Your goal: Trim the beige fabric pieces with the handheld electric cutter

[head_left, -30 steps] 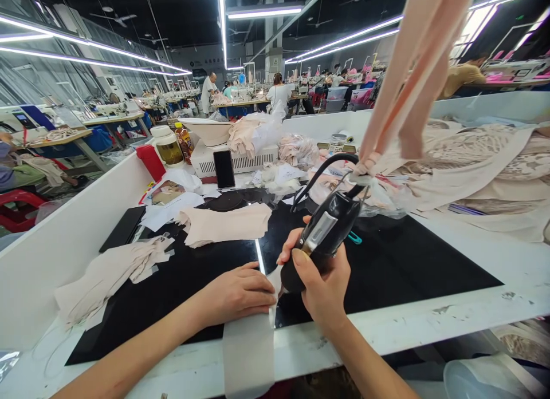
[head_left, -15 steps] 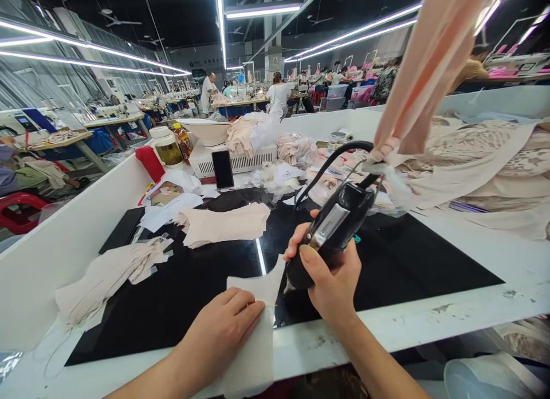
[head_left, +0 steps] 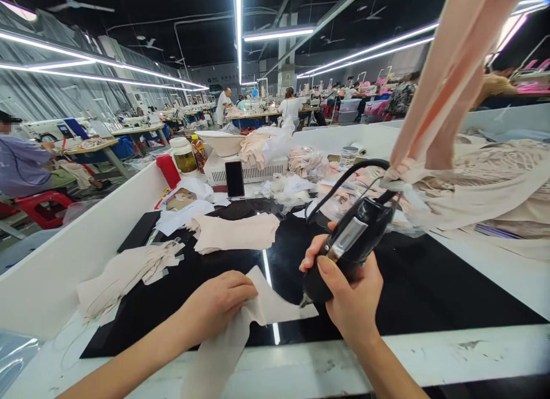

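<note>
My left hand (head_left: 223, 301) is closed on a pale beige cloth piece (head_left: 275, 307) over the black board. The cloth's narrow end points right, while its other part hangs below my hand past the table's front edge. In my right hand (head_left: 354, 290) is a black corded power tool (head_left: 354, 238) with a metal plate on its side. Its small tip points down and left, by the curved edge of the cloth; I cannot tell whether they touch. Pink fabric strips (head_left: 438, 90) are tied to the tool's upper end.
A stack of beige pieces (head_left: 236, 232) lies on the black board (head_left: 429, 284), with a bundle (head_left: 124, 273) at left. Behind stand a phone (head_left: 234, 179), a white scale (head_left: 219, 141) and a jar (head_left: 183, 155). Lace fabric (head_left: 494, 176) is heaped at right. A seated person (head_left: 26, 158) is beyond the partition.
The cloth piece has turned; its narrow end now points right, beneath the tool tip. My left hand has shifted along it, and the camera view has swung slightly left.
</note>
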The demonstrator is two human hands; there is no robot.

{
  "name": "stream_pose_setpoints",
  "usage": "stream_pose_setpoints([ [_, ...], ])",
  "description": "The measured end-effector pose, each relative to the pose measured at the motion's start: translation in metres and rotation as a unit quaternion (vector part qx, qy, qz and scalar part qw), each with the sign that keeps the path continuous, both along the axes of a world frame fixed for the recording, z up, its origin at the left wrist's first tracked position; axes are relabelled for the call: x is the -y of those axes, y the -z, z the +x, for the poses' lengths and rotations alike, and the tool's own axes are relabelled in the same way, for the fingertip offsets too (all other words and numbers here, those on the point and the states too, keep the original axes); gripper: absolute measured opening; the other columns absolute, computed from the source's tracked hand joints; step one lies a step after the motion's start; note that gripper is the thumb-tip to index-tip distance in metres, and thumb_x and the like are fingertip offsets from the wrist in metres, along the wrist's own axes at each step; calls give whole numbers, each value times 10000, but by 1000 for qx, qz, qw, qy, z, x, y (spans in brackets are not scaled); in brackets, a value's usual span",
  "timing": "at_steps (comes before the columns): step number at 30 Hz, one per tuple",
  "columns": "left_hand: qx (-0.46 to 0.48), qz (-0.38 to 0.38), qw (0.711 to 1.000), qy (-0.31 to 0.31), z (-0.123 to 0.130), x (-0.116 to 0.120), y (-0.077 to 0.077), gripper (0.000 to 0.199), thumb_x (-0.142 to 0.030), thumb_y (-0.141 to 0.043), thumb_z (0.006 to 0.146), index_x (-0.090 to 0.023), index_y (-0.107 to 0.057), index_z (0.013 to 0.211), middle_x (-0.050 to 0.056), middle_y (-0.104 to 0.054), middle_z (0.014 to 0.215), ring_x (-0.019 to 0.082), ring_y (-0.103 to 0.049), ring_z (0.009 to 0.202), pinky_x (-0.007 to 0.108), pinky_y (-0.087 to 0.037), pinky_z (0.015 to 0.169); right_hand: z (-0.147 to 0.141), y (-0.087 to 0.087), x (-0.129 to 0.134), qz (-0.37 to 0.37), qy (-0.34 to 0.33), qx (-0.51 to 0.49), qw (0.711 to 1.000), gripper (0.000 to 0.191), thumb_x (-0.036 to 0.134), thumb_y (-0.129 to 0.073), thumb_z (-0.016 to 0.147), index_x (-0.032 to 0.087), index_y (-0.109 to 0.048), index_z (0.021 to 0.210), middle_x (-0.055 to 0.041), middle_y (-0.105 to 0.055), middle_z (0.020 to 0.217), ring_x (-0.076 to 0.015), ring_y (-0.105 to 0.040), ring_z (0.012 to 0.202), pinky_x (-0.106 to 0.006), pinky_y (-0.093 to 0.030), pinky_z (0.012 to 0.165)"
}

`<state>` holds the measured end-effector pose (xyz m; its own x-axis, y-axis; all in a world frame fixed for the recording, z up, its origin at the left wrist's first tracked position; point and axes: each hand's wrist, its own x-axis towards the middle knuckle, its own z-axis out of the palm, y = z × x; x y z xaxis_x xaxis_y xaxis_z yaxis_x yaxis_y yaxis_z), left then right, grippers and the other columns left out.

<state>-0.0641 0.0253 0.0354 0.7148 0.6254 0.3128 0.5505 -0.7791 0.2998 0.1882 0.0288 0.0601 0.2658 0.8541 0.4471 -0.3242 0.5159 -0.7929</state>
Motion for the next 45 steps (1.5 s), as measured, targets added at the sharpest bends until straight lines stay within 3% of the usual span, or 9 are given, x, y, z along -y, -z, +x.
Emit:
stream_pose_setpoints([
  [3,10,7,998,-69,13,0,5,247,-111,-478,1068,-200,-680,1179,65,-716,1158,196,-694,1024,330,-604,915,0,2,-4,6,-4,4,1000,331,266,-823,864,275,-634,1134,21,-692,861,-142,-667,637,-297,-589,601],
  [6,14,9,996,-86,24,-2,14,212,-133,-501,1072,-192,-683,1163,65,-708,1149,207,-683,1027,351,-604,930,1,4,-8,12,-1,13,1000,348,283,-827,860,273,-637,1151,21,-688,842,-143,-664,617,-296,-588,593],
  [11,-10,20,999,-48,33,-2,25,187,-133,-517,1069,-160,-684,1148,80,-704,1135,225,-659,1051,360,-603,933,7,10,-6,1,4,19,1000,387,297,-842,844,269,-639,1173,4,-697,840,-157,-665,623,-322,-607,598],
  [18,8,36,999,4,38,-1,25,192,-169,-497,1092,-160,-676,1161,76,-705,1110,204,-663,1060,313,-601,938,16,11,6,-2,4,25,1000,412,319,-849,842,270,-640,1194,-14,-689,832,-178,-674,630,-364,-619,600],
  [24,11,83,996,3,41,-13,28,198,-166,-501,1092,-150,-677,1183,99,-712,1172,206,-669,1141,323,-602,997,18,8,6,-1,9,33,999,410,346,-846,849,277,-637,1195,-11,-680,831,-178,-671,625,-370,-619,596],
  [36,5,56,998,22,34,-14,23,241,-201,-450,1123,-147,-674,1193,93,-712,1131,190,-681,1087,310,-610,969,23,8,19,3,7,35,999,389,353,-842,862,278,-663,1199,-20,-673,813,-179,-665,639,-365,-621,594],
  [45,-2,66,998,21,33,-14,27,249,-200,-425,1130,-153,-668,1152,75,-694,1099,186,-679,1058,288,-607,939,6,-5,1,-3,15,-14,1000,389,335,-872,812,275,-673,1141,7,-673,796,-156,-651,616,-323,-606,578],
])
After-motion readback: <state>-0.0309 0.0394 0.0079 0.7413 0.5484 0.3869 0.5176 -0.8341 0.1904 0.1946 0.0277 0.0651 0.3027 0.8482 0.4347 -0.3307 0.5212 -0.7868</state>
